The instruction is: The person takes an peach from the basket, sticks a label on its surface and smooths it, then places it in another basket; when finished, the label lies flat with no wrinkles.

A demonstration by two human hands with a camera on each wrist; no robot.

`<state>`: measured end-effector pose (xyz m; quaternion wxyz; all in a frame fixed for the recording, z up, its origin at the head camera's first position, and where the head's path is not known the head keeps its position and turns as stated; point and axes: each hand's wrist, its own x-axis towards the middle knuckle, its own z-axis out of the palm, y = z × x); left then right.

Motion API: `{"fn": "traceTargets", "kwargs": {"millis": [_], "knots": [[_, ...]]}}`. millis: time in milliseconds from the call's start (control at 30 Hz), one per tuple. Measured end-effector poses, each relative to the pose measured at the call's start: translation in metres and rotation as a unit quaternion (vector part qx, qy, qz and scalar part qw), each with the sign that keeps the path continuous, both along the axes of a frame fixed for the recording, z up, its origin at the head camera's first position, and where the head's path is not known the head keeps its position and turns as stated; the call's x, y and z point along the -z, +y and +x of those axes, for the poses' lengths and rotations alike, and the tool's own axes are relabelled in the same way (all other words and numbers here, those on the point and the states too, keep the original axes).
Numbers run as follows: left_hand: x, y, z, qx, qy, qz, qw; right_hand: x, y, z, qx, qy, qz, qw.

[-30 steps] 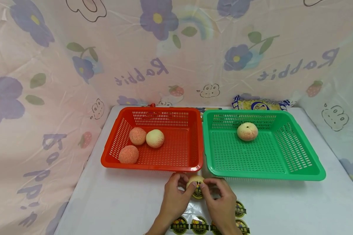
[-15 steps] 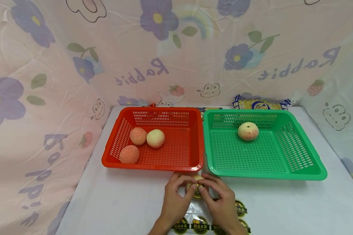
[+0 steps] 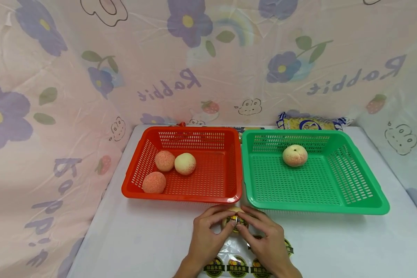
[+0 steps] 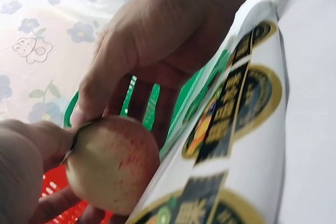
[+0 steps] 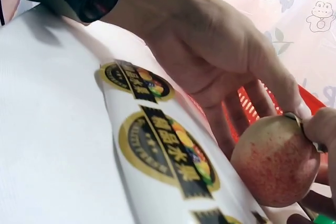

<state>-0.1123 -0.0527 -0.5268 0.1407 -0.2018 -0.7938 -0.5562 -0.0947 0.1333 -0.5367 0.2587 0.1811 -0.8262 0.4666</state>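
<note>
A pale peach [image 3: 235,209] sits between my two hands, just in front of the baskets. On its near side is a round black-and-gold fruit sticker [image 3: 237,218]. My left hand [image 3: 208,236] curls its fingers around the peach from the left, thumb on the sticker. From the other side my right hand [image 3: 268,240] does likewise. In the left wrist view the peach [image 4: 113,163] shows red blush, and in the right wrist view the sticker's edge [image 5: 295,119] stands off the skin. A clear sheet of stickers [image 3: 231,250] lies under the hands, partly hidden.
A red basket [image 3: 180,198] at the back left holds 3 peaches. Beside it, a green basket [image 3: 319,209] holds one peach [image 3: 295,156]. Behind them lie a blue-and-yellow snack bag [image 3: 311,123] and a flat package [image 3: 243,130]. A patterned curtain [image 3: 208,58] hangs around the white table [image 3: 142,239].
Both hands have drawn closer together over the peach, index fingers now across its top. The sticker appears more bent to the peach, with both thumbs lower on it. Baskets have stayed put.
</note>
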Motion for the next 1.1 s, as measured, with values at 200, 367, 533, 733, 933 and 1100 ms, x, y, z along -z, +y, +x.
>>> {"fn": "traceTargets", "kwargs": {"millis": [200, 367, 533, 733, 933, 1100], "knots": [[0.003, -0.006, -0.002, 0.023, -0.014, -0.018, 0.9995, 0.003, 0.002, 0.001, 0.005, 0.021, -0.023, 0.999], [0.005, -0.009, -0.001, 0.043, -0.054, 0.012, 0.9976, 0.005, 0.003, 0.001, 0.011, 0.033, -0.043, 0.998], [0.005, -0.006, 0.000, 0.059, -0.010, -0.008, 0.9982, 0.006, 0.005, 0.001, 0.013, 0.028, -0.019, 0.999], [0.005, -0.004, 0.000, 0.039, -0.017, -0.048, 0.9979, 0.007, 0.005, 0.000, -0.003, 0.037, -0.024, 0.999], [0.007, -0.006, -0.001, 0.043, -0.017, -0.062, 0.9970, 0.011, 0.004, -0.002, -0.014, 0.059, -0.070, 0.996], [0.006, -0.004, -0.002, 0.035, 0.020, -0.075, 0.9964, 0.011, 0.005, -0.002, -0.015, 0.057, -0.066, 0.996]]}}
